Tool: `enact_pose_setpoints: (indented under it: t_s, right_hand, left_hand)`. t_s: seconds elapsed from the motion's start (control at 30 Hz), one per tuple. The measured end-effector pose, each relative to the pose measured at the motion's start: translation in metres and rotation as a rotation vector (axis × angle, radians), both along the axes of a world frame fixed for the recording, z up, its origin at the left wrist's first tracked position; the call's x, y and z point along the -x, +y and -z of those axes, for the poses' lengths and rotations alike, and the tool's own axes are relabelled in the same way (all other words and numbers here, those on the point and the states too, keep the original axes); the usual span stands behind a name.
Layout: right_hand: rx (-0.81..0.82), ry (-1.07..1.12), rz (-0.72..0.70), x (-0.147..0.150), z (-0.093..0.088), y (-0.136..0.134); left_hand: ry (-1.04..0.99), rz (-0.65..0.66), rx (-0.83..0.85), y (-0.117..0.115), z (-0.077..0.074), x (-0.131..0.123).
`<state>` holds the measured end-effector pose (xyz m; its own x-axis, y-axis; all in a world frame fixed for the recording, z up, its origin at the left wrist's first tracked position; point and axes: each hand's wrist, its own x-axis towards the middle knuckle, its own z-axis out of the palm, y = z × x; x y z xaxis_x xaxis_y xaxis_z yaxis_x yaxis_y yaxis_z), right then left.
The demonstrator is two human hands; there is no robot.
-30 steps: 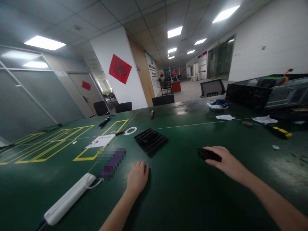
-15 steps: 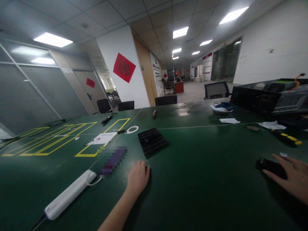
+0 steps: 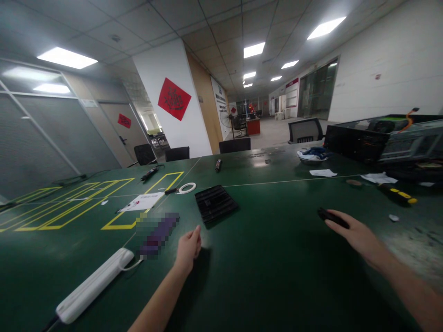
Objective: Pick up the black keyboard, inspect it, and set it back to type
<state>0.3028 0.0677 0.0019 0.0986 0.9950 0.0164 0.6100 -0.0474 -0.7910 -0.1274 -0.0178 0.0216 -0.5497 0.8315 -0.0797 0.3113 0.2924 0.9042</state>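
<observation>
My right hand [image 3: 358, 234] reaches forward over the green table [image 3: 277, 258], its fingers closed over a small flat black object [image 3: 331, 216] that pokes out past the fingertips just above the tabletop. My left hand [image 3: 188, 248] hovers near the table's middle, turned on its edge with fingers loosely stretched out and nothing in it. It is closest to a black grille panel [image 3: 216, 203] lying flat a little beyond it.
A white power strip [image 3: 93, 286] and a blurred purple item [image 3: 157, 233] lie at the left. Further back are a paper sheet [image 3: 143, 201], a white cable ring [image 3: 187, 187] and yellow tape outlines [image 3: 69, 207]. An open computer case [image 3: 380, 138] and a yellow-black screwdriver [image 3: 398, 194] sit at the right.
My left hand has lifted from lying flat and turned on its edge. My right hand swung right with the black object, then came back toward the middle and further forward.
</observation>
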Motion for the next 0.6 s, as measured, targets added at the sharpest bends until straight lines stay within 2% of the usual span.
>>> enact_pose_setpoints:
  t_s: [0.07,0.1,0.2,0.27,0.4,0.6]
  right_hand:
    - [0.096,0.175,-0.031,0.035,-0.005,-0.007]
    - [0.116,0.236,-0.053,0.051,-0.005,-0.011]
    - [0.121,0.238,-0.126,0.084,0.000,-0.025]
    - [0.097,0.135,-0.207,0.095,0.005,-0.033]
    - [0.085,0.030,-0.382,0.102,0.007,-0.039]
    - [0.110,0.032,-0.420,0.103,0.002,-0.038]
  left_hand:
    - [-0.314,-0.043,-0.027,0.010,-0.005,0.007]
    - [-0.368,-0.039,-0.029,0.015,-0.008,0.012]
    - [-0.309,-0.015,-0.033,0.036,-0.018,0.025]
    - [-0.204,0.000,-0.047,0.053,-0.024,0.033]
    - [0.145,0.057,-0.029,0.088,-0.030,0.045]
    - [0.566,0.194,0.171,0.134,-0.024,0.053]
